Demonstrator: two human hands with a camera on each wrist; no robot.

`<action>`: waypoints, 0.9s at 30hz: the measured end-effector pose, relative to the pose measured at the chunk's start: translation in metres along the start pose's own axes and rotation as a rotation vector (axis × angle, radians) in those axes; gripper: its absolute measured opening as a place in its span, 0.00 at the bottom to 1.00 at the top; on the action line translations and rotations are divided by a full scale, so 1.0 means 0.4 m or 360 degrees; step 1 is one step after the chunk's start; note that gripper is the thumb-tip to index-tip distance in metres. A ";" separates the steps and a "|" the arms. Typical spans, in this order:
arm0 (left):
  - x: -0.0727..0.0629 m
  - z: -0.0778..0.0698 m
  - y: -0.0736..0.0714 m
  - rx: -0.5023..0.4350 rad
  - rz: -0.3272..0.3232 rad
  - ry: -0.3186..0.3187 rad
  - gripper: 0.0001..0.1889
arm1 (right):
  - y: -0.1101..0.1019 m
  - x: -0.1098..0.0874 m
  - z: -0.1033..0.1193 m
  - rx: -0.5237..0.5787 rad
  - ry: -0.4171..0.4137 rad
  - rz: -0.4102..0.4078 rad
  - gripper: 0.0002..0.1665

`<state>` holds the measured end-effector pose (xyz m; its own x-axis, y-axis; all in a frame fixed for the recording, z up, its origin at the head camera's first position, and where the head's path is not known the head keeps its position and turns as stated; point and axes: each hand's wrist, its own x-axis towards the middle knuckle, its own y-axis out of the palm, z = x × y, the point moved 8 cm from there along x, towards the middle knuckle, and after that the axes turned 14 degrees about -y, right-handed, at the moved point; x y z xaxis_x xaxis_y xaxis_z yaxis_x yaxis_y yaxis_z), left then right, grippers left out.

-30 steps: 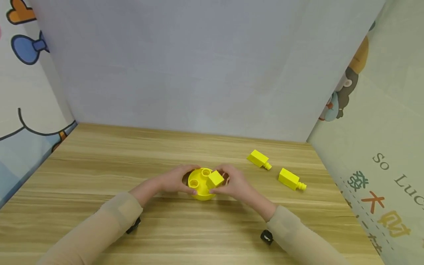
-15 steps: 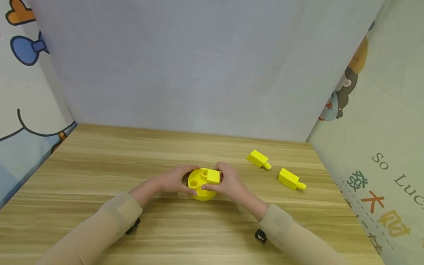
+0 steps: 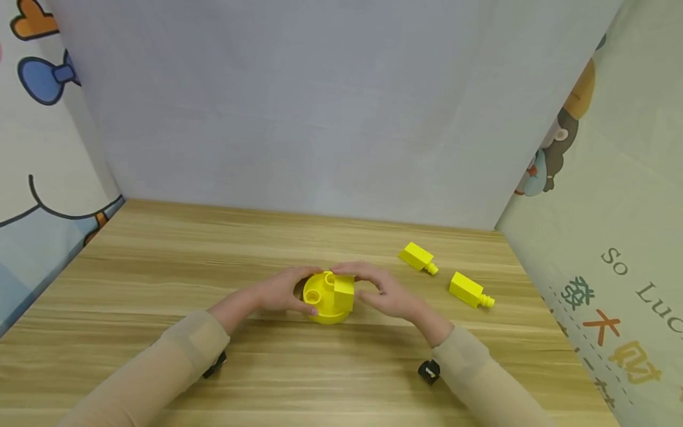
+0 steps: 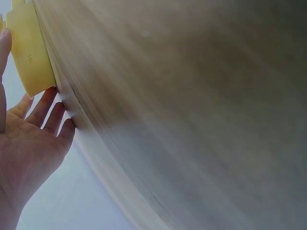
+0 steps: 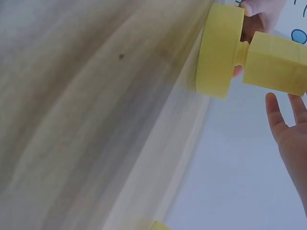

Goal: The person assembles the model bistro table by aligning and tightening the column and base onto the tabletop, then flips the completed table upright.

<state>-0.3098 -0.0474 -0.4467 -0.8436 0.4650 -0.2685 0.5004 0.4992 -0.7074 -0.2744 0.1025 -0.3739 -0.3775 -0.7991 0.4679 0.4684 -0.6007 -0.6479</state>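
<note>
A round yellow base (image 3: pixel 326 318) lies flat on the table, and two ring-shaped sockets show on its top. My left hand (image 3: pixel 283 289) holds it from the left, thumb at the near rim and fingers round the far side. On the base's right part stands a yellow square block (image 3: pixel 344 293), upright; its narrow neck meets the base in the right wrist view, where the block (image 5: pixel 273 62) shows from the side. Beside that block, my right hand (image 3: pixel 388 293) has its fingers loosely spread, the thumb apart from the block and the forefinger reaching over its far side.
Two more yellow blocks, one farther back (image 3: pixel 416 256) and one nearer (image 3: pixel 466 289), lie on their sides to the right, ridged pegs pointing right. A pale cloth wall (image 3: pixel 299 107) closes the table's back, with printed panels at both sides.
The block has turned and now stands upright on the base. My right hand pinched it earlier; its thumb has drawn back to the right. My left hand keeps its hold.
</note>
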 end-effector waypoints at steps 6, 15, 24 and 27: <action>-0.005 -0.007 -0.004 -0.0022 0.0005 0.0017 0.46 | 0.006 0.014 0.004 -0.0056 0.0008 0.0072 0.22; -0.006 -0.009 -0.003 0.0006 0.0010 0.0019 0.46 | -0.007 0.006 -0.049 -0.0149 0.0192 -0.0050 0.22; 0.001 -0.002 0.000 0.0005 0.0003 -0.0002 0.46 | -0.030 0.005 -0.064 -0.0365 0.0384 -0.0364 0.18; 0.001 -0.002 0.001 -0.0002 0.0009 -0.0004 0.46 | -0.034 0.001 -0.066 -0.0430 0.0478 -0.0449 0.17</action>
<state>-0.3098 -0.0463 -0.4466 -0.8412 0.4660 -0.2742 0.5053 0.4973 -0.7052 -0.3021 0.1109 -0.3806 -0.6921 -0.5395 0.4795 0.1056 -0.7329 -0.6721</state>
